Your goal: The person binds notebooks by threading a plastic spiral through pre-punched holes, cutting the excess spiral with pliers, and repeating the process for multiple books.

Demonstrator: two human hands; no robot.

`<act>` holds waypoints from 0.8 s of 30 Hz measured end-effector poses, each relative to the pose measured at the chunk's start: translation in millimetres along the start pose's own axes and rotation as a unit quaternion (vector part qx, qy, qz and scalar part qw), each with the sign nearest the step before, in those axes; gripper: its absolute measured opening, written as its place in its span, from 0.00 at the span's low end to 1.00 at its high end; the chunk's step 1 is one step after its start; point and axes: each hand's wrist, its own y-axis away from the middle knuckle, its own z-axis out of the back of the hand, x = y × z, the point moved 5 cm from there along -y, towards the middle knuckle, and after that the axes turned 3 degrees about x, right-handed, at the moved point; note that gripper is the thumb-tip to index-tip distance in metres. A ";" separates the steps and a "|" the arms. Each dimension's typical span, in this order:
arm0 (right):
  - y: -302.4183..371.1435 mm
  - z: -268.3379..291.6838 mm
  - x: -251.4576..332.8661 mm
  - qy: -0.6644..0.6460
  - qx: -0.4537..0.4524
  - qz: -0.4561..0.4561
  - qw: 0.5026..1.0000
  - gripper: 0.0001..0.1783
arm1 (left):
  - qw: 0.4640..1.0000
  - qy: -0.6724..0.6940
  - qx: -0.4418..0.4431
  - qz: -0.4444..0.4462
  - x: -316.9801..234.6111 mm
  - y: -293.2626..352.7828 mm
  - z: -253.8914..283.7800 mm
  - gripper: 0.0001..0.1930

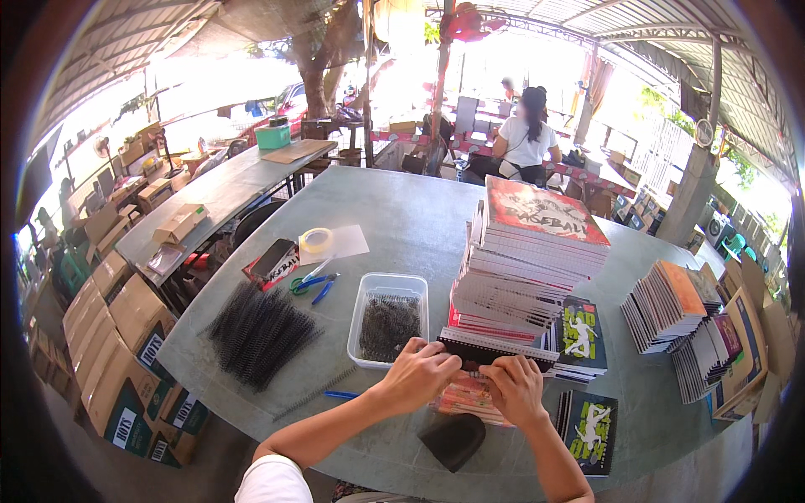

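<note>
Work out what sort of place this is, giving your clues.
Probably an open-sided bookbinding workshop: a tall stack of books and a pile of black coils share the table, under a metal roof.

Bold lettering stands on the red-and-cream paper cover (545,211) topping the tall white-paged book stack (507,289) — also on black-and-green books (581,331) right of it, brown cardboard boxes (122,369) far left.

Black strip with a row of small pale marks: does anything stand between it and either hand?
Nothing visible does: the left hand and right hand have fingers on the black strip. The tall stack of white-paged, red-topped books stands beyond it, not between.
</note>
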 end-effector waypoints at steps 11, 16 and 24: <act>-1.4 -2.9 -2.0 0.004 0.019 -0.001 1.000 0.12 | 0.998 0.054 -0.038 0.002 -10.9 -11.9 21.2 0.16; -0.9 -13.7 -8.2 -0.028 0.107 -0.080 0.991 0.17 | 0.998 0.058 -0.011 0.001 -6.6 -8.5 7.6 0.14; -3.7 -12.4 -0.1 0.002 0.081 -0.044 0.996 0.15 | 0.999 0.031 -0.038 -0.008 -10.8 -9.1 6.3 0.16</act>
